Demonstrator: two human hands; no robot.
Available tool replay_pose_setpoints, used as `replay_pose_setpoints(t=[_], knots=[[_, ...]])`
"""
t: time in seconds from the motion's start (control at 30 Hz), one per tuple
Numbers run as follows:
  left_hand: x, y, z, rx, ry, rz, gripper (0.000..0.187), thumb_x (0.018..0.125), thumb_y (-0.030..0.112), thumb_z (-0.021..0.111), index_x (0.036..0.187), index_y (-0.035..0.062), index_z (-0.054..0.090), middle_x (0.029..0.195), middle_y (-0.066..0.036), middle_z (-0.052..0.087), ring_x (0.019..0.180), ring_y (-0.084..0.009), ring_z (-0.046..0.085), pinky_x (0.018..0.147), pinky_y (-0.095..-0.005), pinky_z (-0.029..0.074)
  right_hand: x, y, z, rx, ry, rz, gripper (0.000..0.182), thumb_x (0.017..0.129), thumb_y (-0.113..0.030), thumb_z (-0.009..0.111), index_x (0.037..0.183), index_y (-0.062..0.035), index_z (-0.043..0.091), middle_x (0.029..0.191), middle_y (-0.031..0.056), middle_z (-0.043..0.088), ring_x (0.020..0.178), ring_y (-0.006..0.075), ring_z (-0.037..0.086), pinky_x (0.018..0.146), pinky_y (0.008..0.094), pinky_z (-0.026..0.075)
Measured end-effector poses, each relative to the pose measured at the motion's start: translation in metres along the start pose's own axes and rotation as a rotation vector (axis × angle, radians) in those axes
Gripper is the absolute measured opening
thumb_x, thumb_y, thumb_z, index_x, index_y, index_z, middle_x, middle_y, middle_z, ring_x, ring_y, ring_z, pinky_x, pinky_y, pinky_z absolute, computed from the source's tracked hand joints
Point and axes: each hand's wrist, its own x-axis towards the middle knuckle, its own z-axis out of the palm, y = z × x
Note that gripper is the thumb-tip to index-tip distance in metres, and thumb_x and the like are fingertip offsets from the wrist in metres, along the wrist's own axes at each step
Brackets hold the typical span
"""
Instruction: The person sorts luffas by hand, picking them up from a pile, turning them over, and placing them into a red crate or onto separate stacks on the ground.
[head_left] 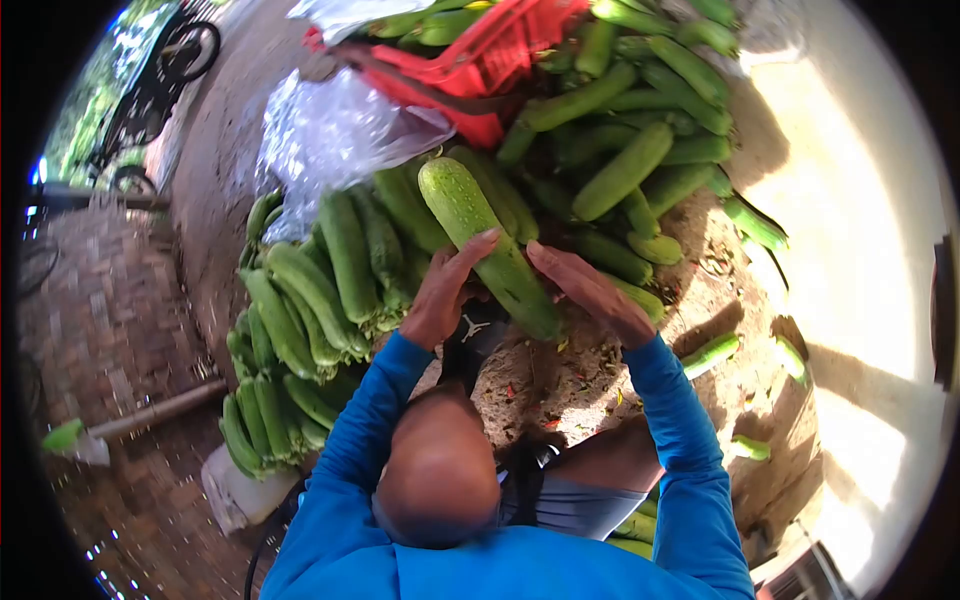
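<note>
A large, speckled green zucchini [488, 245] is held at a slant between my two hands, its paler end pointing away from me. My left hand [447, 292] grips its left side, with fingertips lying over the skin. Against the other side presses my right hand [592, 290], fingers stretched along it; its thumb is hidden. Left of my hands, stacked zucchini [345, 255] lie side by side in a neat pile. Beyond my right hand is a looser heap of zucchini [625, 170].
A red plastic crate [465, 65] with zucchini stands at the far side, beside a crumpled clear plastic sheet [335, 135]. Single zucchini [712, 354] lie on the dirt floor to the right, near a pale wall [890, 300]. Woven matting [110, 290] is on the left.
</note>
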Motion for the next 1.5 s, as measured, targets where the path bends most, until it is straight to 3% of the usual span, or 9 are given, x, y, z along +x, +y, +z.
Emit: replay_pose_setpoints(t=[0.1, 0.3, 0.43, 0.57, 0.77, 1.13, 1.37, 1.47, 1.5], knots=[[-0.005, 0.009, 0.022, 0.562, -0.259, 0.445, 0.051, 0.097, 0.039, 0.051, 0.132, 0.0021, 0.048, 0.103, -0.010, 0.062, 0.099, -0.0210, 0.061, 0.081, -0.0343, 0.052, 0.008, 0.043, -0.032, 0.192, -0.083, 0.153, 0.061, 0.098, -0.055, 0.041, 0.124, -0.0020, 0.055, 0.106, 0.0039, 0.062, 0.094, 0.0124, 0.057, 0.084, 0.0295, 0.047], [0.046, -0.001, 0.052, 0.457, -0.229, -0.154, 0.048, 0.099, 0.045, 0.044, 0.119, 0.0042, 0.061, 0.102, -0.005, 0.063, 0.091, -0.0143, 0.059, 0.076, -0.0279, 0.049, -0.022, 0.060, -0.043, 0.092, 0.217, 0.115, 0.063, 0.088, -0.056, 0.059, 0.121, -0.0025, 0.055, 0.101, 0.0031, 0.062, 0.088, 0.0109, 0.058, 0.071, 0.0276, 0.048], [0.107, -0.026, 0.050, 0.693, -0.379, 0.075, 0.051, 0.097, 0.049, 0.045, 0.115, 0.0031, 0.061, 0.106, -0.006, 0.064, 0.088, -0.0125, 0.059, 0.078, -0.0289, 0.049, -0.048, 0.077, -0.067, 0.247, 0.386, 0.059, 0.060, 0.083, -0.050, 0.067, 0.122, -0.0045, 0.056, 0.101, 0.0018, 0.061, 0.086, 0.0103, 0.059, 0.069, 0.0256, 0.047], [0.194, -0.029, 0.089, 1.356, -0.010, 0.673, 0.061, 0.086, 0.051, 0.059, 0.114, -0.0026, 0.050, 0.115, -0.029, 0.059, 0.107, -0.0404, 0.059, 0.088, -0.0450, 0.048, -0.074, 0.079, -0.090, 0.335, 0.502, 0.194, 0.058, 0.081, -0.046, 0.071, 0.123, -0.0078, 0.056, 0.099, -0.0009, 0.062, 0.085, 0.0100, 0.060, 0.069, 0.0245, 0.047], [0.254, -0.065, 0.144, 1.514, 0.176, 0.493, 0.085, 0.079, 0.062, 0.060, 0.125, -0.0044, 0.036, 0.113, -0.031, 0.059, 0.105, -0.0480, 0.057, 0.087, -0.0507, 0.047, -0.087, 0.115, -0.108, 0.498, 0.532, 0.118, 0.061, 0.080, -0.043, 0.072, 0.128, -0.0096, 0.053, 0.115, 0.0022, 0.057, 0.105, 0.0134, 0.056, 0.083, 0.0329, 0.049], [0.167, -0.049, 0.160, 1.003, -0.553, 0.356, 0.046, 0.091, 0.035, 0.062, 0.116, -0.0029, 0.055, 0.103, -0.009, 0.064, 0.091, -0.0140, 0.058, 0.080, -0.0302, 0.048, -0.125, 0.129, -0.114, 0.628, 0.523, -0.089, 0.056, 0.083, -0.045, 0.068, 0.128, -0.0140, 0.054, 0.121, 0.0013, 0.058, 0.116, 0.0186, 0.051, 0.094, 0.0433, 0.045], [0.110, -0.121, 0.249, 0.987, -0.990, 0.050, 0.046, 0.090, 0.032, 0.063, 0.119, -0.0021, 0.055, 0.108, -0.009, 0.063, 0.094, -0.0144, 0.058, 0.082, -0.0306, 0.048, -0.211, 0.177, -0.068, 0.944, 0.827, -0.153, 0.046, 0.088, -0.028, 0.068, 0.127, -0.0103, 0.055, 0.126, 0.0060, 0.056, 0.111, 0.0191, 0.057, 0.093, 0.0421, 0.050], [0.092, -0.165, 0.289, 1.216, -1.155, 0.177, 0.046, 0.089, 0.029, 0.065, 0.121, -0.0028, 0.054, 0.110, -0.011, 0.064, 0.097, -0.0156, 0.059, 0.084, -0.0300, 0.048, -0.264, 0.216, -0.020, 0.978, 0.969, -0.613, 0.044, 0.093, -0.029, 0.062, 0.130, -0.0067, 0.053, 0.130, 0.0070, 0.055, 0.115, 0.0211, 0.055, 0.096, 0.0406, 0.048], [0.112, -0.204, 0.279, 0.805, -1.333, 0.195, 0.043, 0.090, 0.029, 0.065, 0.121, -0.0002, 0.056, 0.103, -0.011, 0.065, 0.090, -0.0142, 0.061, 0.078, -0.0273, 0.050, -0.273, 0.225, -0.017, 1.003, 1.047, -0.583, 0.045, 0.093, -0.030, 0.062, 0.130, -0.0052, 0.053, 0.130, 0.0076, 0.054, 0.117, 0.0216, 0.055, 0.097, 0.0408, 0.048]])
